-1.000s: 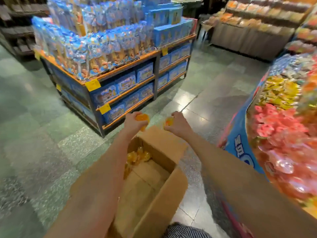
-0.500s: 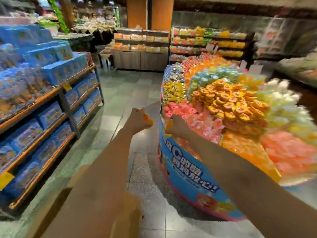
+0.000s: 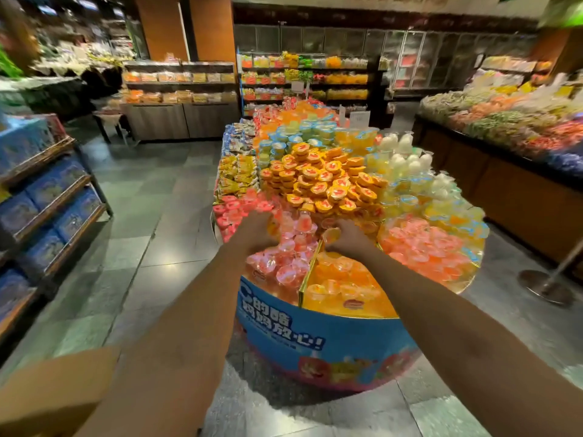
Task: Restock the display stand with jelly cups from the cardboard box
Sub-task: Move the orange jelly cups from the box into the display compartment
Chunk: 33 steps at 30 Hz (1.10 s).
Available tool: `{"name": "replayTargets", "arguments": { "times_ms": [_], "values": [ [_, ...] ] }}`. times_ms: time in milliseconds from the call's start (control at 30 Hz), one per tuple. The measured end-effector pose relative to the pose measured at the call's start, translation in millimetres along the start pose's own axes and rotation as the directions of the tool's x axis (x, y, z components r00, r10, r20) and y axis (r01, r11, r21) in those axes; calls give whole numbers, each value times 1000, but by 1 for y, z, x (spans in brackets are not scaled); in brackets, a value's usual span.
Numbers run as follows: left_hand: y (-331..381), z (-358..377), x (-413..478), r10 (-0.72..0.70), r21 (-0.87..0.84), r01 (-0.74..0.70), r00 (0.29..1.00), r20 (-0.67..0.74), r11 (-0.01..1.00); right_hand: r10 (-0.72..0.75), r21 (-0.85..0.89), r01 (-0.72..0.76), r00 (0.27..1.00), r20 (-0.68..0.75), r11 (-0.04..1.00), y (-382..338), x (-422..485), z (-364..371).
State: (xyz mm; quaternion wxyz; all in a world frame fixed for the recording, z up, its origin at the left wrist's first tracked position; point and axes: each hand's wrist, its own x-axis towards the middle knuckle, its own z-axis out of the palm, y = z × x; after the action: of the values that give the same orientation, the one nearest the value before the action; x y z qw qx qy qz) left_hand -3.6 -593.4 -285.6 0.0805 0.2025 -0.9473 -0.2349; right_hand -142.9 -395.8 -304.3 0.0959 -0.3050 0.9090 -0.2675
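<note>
Cardboard box (image 3: 53, 392): only a blurred flap shows at bottom-left, just under my left forearm. Can't see its contents.

Display stand (image 3: 315, 342) is right in front of me, round, with a blue printed wall, standing on the tiled floor (image 3: 151, 247). Both my arms reach out over its near edge.

Nearest compartment, right of the gold divider (image 3: 310, 266): orange jelly cups (image 3: 340, 285) in clear tubs. Left of the divider: pink cups (image 3: 284, 263), heaped.

Right grip (image 3: 348, 239): clamped on a jelly cup (image 3: 331, 235), orange, fingers curled round it. It hangs over the far end of the orange compartment, just right of the divider.

Left grip (image 3: 255, 233): over the pink compartment, back of hand toward me, motion-blurred. Fingers are curled on an orange cup (image 3: 273, 228), of which only a sliver shows at the hand's right edge.

The two grips are apart, with pink cups between them.

Behind the grips: a pile of orange-lidded cups (image 3: 325, 181) at the middle of the stand. Yellow packets (image 3: 236, 175) lie left of that pile, pale yellow and white cups (image 3: 407, 162) right of it, blue-lidded cups (image 3: 303, 134) behind it. Another pink-orange heap (image 3: 429, 247) fills the compartment on the right.

Left side: wooden shelf unit (image 3: 47, 200) stacked with blue boxes, well apart from the stand.

Far back: more shelving (image 3: 179, 86) with packaged goods, blurred.
</note>
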Motion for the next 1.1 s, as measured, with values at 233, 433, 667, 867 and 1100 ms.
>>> {"name": "replayTargets", "arguments": {
  "times_ms": [233,433,667,867,1100],
  "values": [
    [89,63,48,72,43,-76,993,90,996,77,34,-77,997,-7,996,103,6,-46],
    [126,117,87,119,98,-143,967,224,985,148,33,-149,989,27,988,168,17,-50],
    [139,190,141,110,100,-151,936,334,983,181,-32,-179,979,98,983,214,49,-32],
    [131,249,186,92,92,-141,909,406,986,222,-60,-215,958,183,975,249,96,0],
    [103,310,221,37,87,-97,852,522,992,236,-74,-224,924,301,972,278,148,45]
  ]
}}
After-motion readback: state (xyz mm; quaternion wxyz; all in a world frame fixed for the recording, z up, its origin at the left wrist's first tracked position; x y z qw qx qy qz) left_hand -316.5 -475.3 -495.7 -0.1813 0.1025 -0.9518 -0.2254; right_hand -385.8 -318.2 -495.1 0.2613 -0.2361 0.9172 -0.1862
